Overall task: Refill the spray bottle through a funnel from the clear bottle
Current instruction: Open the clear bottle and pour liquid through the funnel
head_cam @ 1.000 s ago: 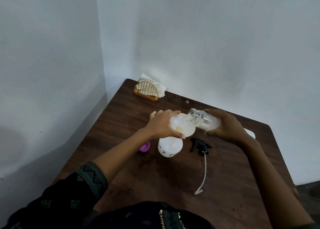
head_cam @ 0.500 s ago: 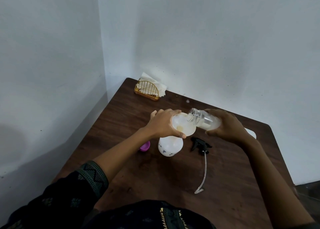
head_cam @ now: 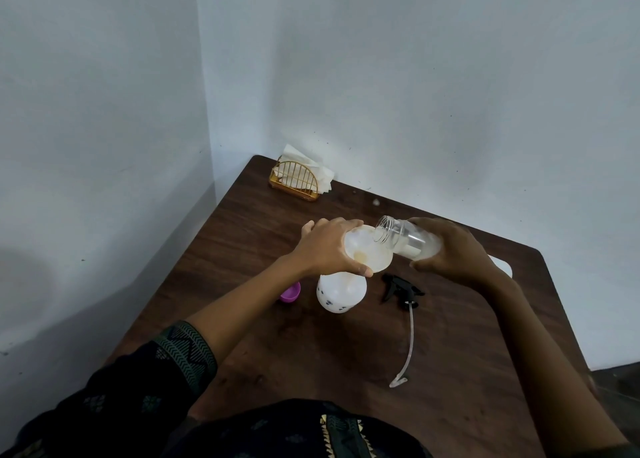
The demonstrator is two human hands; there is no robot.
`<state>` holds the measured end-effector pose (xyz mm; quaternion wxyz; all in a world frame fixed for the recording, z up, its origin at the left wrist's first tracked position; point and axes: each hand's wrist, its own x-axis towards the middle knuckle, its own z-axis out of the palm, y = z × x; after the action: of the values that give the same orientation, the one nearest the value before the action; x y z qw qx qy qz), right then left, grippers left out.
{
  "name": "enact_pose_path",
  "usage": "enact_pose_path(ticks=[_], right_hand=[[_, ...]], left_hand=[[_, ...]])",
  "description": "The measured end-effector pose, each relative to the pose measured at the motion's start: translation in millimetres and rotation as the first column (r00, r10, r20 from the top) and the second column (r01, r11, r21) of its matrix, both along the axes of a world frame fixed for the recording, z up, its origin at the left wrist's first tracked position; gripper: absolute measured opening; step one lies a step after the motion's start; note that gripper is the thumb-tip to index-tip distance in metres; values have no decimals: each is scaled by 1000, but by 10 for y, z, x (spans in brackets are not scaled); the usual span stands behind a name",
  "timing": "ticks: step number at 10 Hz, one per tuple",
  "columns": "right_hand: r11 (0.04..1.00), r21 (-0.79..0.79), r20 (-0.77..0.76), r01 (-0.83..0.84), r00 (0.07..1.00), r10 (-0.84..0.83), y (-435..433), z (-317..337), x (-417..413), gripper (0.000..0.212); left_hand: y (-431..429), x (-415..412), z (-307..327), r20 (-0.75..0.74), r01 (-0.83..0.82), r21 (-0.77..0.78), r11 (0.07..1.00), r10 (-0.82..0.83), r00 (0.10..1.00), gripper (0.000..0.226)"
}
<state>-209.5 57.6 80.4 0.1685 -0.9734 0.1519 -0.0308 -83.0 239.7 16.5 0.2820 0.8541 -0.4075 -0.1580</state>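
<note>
Spray bottle [head_cam: 341,293]: white, uncapped, standing near the middle of the table [head_cam: 450,371]. Funnel [head_cam: 370,251]: translucent white, sitting in the bottle's neck, yellowish residue showing at its throat.

Left hand [head_cam: 325,246]: gripping the funnel's rim from the left, fingers curling over the far edge, thumb pressing the near edge.

Clear bottle [head_cam: 407,237]: lying tilted, its open mouth reaching over the funnel's right rim. Right hand [head_cam: 453,249]: wrapping the bottle's base end, fingers closing round the body, the neck projecting free of them.

Black trigger head [head_cam: 401,289] with dip tube: lying right of the spray bottle. Purple cap [head_cam: 291,293]: lying left of it. Gold napkin holder [head_cam: 296,180]: standing at the far left corner.
</note>
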Motion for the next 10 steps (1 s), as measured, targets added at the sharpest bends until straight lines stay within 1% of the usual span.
enact_pose_path(ticks=[10], right_hand=[[999, -34, -13, -8, 1000, 8, -38, -18, -30, 69]], left_hand=[[6, 1, 12, -4, 4, -2, 1000, -4, 1000, 92]])
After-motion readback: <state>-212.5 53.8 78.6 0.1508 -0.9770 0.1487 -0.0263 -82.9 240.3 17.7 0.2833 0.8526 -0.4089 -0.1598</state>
